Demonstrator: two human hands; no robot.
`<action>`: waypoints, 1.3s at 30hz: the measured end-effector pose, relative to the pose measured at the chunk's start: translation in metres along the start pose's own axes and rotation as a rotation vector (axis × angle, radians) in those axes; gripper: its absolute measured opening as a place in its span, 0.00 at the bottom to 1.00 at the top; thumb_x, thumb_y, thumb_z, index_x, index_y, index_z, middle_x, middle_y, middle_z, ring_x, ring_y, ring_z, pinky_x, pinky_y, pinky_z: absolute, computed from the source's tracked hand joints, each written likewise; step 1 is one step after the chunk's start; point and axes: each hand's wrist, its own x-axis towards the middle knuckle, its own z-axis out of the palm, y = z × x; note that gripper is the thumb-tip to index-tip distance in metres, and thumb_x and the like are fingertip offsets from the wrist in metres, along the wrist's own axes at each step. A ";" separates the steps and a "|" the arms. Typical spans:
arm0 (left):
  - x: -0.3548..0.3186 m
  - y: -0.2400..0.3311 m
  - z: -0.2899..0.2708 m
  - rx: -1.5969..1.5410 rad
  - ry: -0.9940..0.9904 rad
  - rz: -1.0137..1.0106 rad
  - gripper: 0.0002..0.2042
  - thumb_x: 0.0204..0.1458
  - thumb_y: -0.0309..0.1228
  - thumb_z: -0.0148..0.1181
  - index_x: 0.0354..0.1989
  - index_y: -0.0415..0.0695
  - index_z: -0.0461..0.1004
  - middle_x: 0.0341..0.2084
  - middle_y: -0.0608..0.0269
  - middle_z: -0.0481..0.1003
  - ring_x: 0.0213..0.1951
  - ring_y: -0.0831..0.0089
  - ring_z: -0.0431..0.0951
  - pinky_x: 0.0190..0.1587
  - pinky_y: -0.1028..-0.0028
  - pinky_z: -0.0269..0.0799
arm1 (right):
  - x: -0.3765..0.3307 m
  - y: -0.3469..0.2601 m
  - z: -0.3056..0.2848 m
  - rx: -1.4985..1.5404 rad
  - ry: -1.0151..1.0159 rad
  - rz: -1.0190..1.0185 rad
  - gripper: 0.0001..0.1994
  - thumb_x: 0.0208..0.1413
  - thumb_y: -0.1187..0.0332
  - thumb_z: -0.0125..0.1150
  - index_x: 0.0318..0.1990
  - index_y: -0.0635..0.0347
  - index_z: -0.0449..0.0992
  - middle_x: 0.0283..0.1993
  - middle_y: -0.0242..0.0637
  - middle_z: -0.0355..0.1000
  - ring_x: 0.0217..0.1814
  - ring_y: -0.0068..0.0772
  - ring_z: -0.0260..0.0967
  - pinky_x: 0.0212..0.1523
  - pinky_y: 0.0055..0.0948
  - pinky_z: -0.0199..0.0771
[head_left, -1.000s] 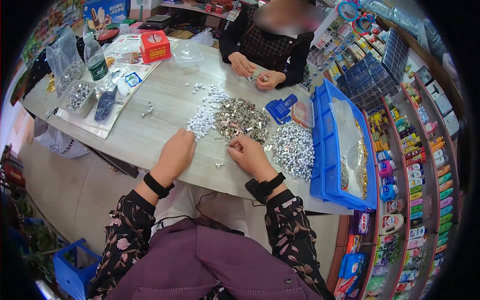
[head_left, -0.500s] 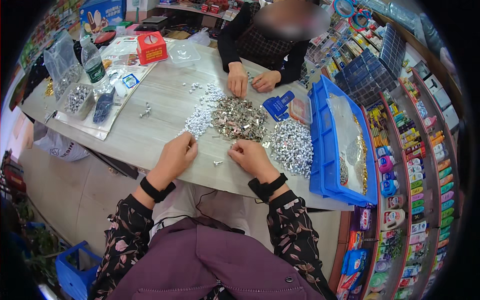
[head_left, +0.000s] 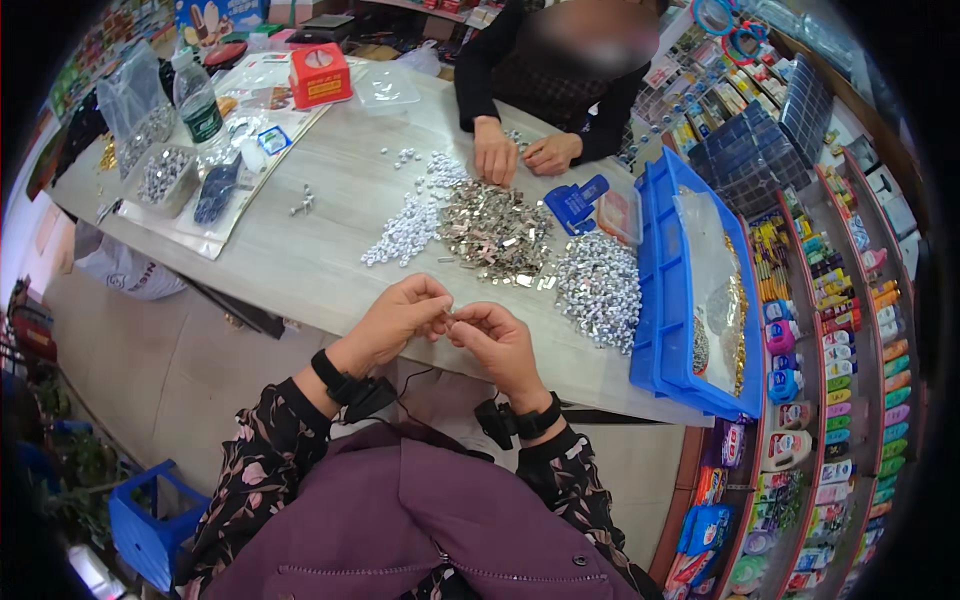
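My left hand [head_left: 403,318] and my right hand [head_left: 498,346] meet over the table's near edge, thumbs and fingertips pinched together. Whatever small piece lies between the fingertips is too tiny and covered to name. Just beyond them spreads a heap of small silvery metal pieces [head_left: 495,230]. Little white parts [head_left: 402,232] lie scattered along its left side. To the right of my right hand is a larger pile of whitish-silver bead-like parts [head_left: 598,288]. Across the table, another person's hands [head_left: 495,152] rest at the far side of the metal heap.
A blue plastic crate [head_left: 655,290] with a clear bag and gold pieces stands at the table's right end. Beside it lie a blue plastic item [head_left: 577,206] and a clear box [head_left: 618,217]. On the left are a bottle [head_left: 198,105], a tub of parts [head_left: 160,180] and a red box [head_left: 320,76].
My hands, apart on the table before, have come together nearer the edge. The small metal piece that lay between them no longer shows there. The whole view has shifted slightly.
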 end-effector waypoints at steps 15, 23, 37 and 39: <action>-0.001 -0.002 -0.004 -0.013 -0.025 -0.016 0.05 0.56 0.28 0.50 0.37 0.41 0.66 0.25 0.64 0.72 0.25 0.78 0.74 0.26 0.81 0.71 | 0.005 0.015 0.000 -0.014 0.056 -0.161 0.06 0.52 0.77 0.58 0.38 0.65 0.73 0.35 0.33 0.72 0.37 0.17 0.68 0.38 0.16 0.68; -0.010 -0.019 0.014 0.392 0.058 0.208 0.06 0.57 0.28 0.48 0.39 0.39 0.62 0.23 0.64 0.71 0.23 0.81 0.72 0.25 0.81 0.69 | 0.007 0.008 -0.012 0.006 -0.020 0.027 0.06 0.52 0.76 0.57 0.38 0.65 0.72 0.35 0.33 0.72 0.36 0.19 0.68 0.38 0.18 0.68; 0.000 0.032 -0.016 1.302 0.281 0.553 0.07 0.50 0.28 0.54 0.35 0.40 0.66 0.26 0.53 0.70 0.28 0.59 0.72 0.30 0.67 0.69 | 0.020 0.017 -0.027 -0.629 0.131 -0.123 0.11 0.48 0.71 0.62 0.40 0.63 0.72 0.29 0.33 0.72 0.28 0.19 0.68 0.29 0.19 0.69; 0.006 0.034 -0.025 1.492 0.321 0.638 0.07 0.47 0.28 0.54 0.32 0.39 0.67 0.28 0.48 0.69 0.32 0.51 0.71 0.33 0.61 0.68 | 0.024 0.017 -0.029 -0.778 0.121 -0.193 0.12 0.48 0.70 0.62 0.40 0.63 0.73 0.29 0.34 0.72 0.27 0.20 0.68 0.29 0.20 0.69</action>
